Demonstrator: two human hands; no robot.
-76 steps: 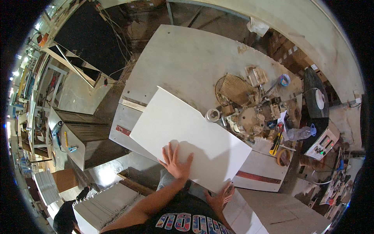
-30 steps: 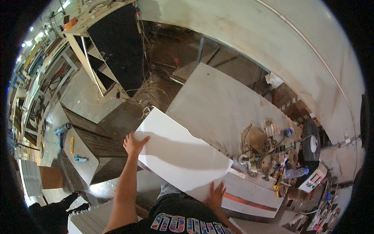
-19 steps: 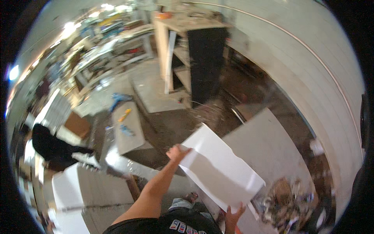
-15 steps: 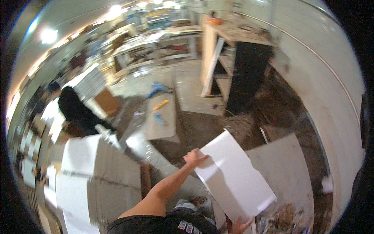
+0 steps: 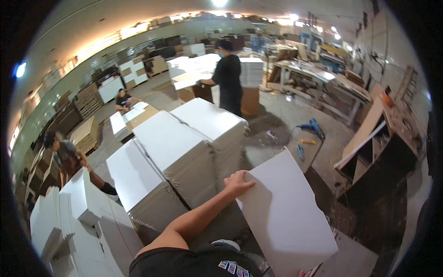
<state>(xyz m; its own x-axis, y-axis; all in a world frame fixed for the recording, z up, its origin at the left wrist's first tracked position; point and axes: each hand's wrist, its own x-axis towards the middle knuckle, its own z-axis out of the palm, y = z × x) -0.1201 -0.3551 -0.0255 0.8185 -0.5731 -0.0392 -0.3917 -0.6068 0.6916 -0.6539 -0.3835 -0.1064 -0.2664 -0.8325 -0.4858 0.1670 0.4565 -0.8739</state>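
A large white panel (image 5: 290,217) with a notch in its right edge is held tilted in front of me. My left hand (image 5: 239,183) is closed on its far left edge, the thumb lying over the white face. At the panel's near end, my right hand (image 5: 304,273) shows only as fingertips at the edge; the rest is out of the picture. Left of the panel stand tall stacks of white panels (image 5: 161,134), side by side, their top faces level with my left forearm.
More white panels (image 5: 97,203) stand at lower left, near a seated person (image 5: 69,154). A person in black (image 5: 228,78) stands beyond the stacks; another sits (image 5: 123,100) farther back. A blue drill (image 5: 313,128) and yellow cutter (image 5: 308,141) lie on a board, left of a wooden cabinet (image 5: 383,143).
My view has swung to the left, bringing the stacks and other people into fuller sight. The panel stays in my hands; my right hand has slipped mostly below the picture.
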